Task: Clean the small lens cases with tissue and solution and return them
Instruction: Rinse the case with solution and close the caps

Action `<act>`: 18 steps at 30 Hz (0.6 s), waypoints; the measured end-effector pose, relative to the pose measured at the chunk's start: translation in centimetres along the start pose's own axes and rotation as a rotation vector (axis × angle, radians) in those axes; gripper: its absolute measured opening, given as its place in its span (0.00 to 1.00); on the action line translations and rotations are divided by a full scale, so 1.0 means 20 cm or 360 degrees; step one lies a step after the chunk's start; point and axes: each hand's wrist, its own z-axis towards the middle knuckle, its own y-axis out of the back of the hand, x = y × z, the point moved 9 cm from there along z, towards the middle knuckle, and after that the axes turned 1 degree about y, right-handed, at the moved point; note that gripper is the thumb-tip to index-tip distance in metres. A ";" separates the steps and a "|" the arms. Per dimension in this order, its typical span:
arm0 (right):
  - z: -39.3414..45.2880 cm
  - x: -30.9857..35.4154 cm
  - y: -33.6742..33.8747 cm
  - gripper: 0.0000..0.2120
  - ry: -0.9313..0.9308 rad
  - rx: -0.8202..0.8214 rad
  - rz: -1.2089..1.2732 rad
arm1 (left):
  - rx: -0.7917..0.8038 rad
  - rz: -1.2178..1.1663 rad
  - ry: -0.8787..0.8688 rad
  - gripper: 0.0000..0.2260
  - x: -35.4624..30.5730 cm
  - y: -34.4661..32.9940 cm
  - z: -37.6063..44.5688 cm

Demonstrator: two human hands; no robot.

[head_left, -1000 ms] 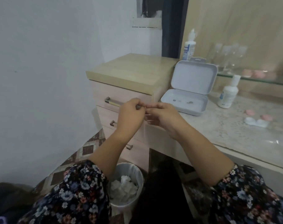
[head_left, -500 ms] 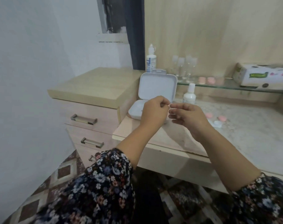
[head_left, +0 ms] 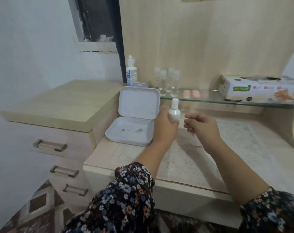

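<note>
My left hand point(head_left: 164, 127) grips a small white solution bottle point(head_left: 174, 112) upright above the marble counter point(head_left: 247, 148). My right hand point(head_left: 201, 126) hovers just right of the bottle with curled fingers, thumb near the fingertips; I cannot make out anything between them. An open white hinged box point(head_left: 129, 132) lies left of my hands, with two small round marks in its base. Two pink lens cases point(head_left: 190, 93) sit on the glass shelf point(head_left: 210, 100) behind. My right hand and arm hide the counter spot under them.
A tissue box point(head_left: 260, 89) stands on the shelf at the right. Several clear glass vials point(head_left: 168, 83) and a taller solution bottle point(head_left: 131, 73) stand at the back. A wooden drawer unit point(head_left: 50, 145) rises left of the counter.
My hands, joined over a small item before, have parted. The left hand has reached forward and taken the small bottle. My view has swung right and up; the waste bin has left the frame.
</note>
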 end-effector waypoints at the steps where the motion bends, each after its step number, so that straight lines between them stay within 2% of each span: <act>1: 0.02 0.00 0.00 0.06 0.0013 -0.0012 -0.0028 | 0.0015 -0.0027 0.0021 0.19 0.02 -0.03 0.02; 4: 0.09 0.02 0.01 0.06 0.0041 -0.0018 -0.0104 | 0.0009 0.0002 0.0083 0.26 0.06 -0.10 0.07; 6: 0.13 0.03 0.03 0.06 0.0074 -0.0041 -0.0140 | 0.0000 0.0077 0.0090 0.28 0.08 -0.12 0.09; 10: 0.15 0.03 0.08 0.05 0.0192 -0.0122 -0.0085 | -0.0052 0.0062 0.0103 0.21 0.11 -0.12 0.10; 13: 0.14 0.02 0.12 0.02 0.0236 -0.0172 -0.0001 | -0.0035 0.0016 -0.0036 0.17 0.07 -0.12 0.09; 18: 0.16 0.03 0.14 0.10 0.0258 -0.0198 0.0002 | 0.0022 0.0099 -0.0317 0.20 -0.01 -0.14 0.06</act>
